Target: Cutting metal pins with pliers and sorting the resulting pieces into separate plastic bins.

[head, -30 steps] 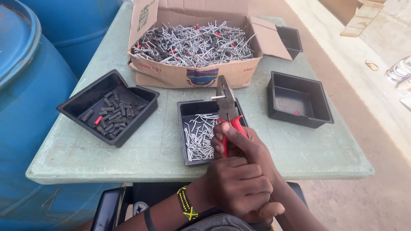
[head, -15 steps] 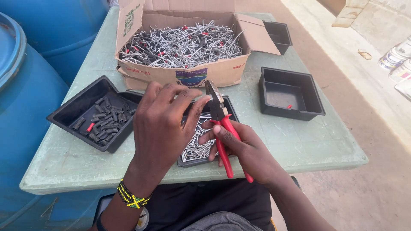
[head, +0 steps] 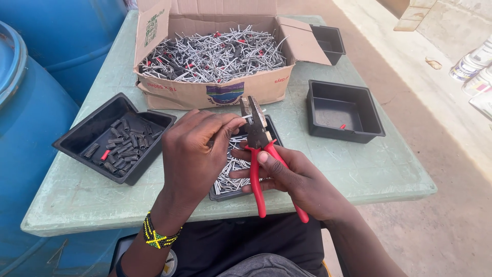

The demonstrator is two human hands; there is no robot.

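Observation:
My right hand (head: pixel 292 177) grips red-handled pliers (head: pixel 259 154), jaws pointing up and away. My left hand (head: pixel 197 149) pinches a thin metal pin (head: pixel 248 116) and holds its end at the plier jaws. Both hands hover over a small black tray (head: pixel 274 134) filled with short silver pins, partly hidden by the hands. A beaded band sits on my left wrist (head: pixel 156 237).
An open cardboard box (head: pixel 215 92) heaped with silver pins stands at the back. A black tray (head: pixel 115 138) of dark sleeves lies left; a near-empty black tray (head: pixel 343 110) lies right, another (head: pixel 328 38) behind it. Blue barrels (head: pixel 31 133) crowd the pale green table's (head: pixel 359 169) left side.
My left hand came up from beside my lap, reached over the pin tray, and now holds a pin to the plier jaws. The pliers stayed over the tray.

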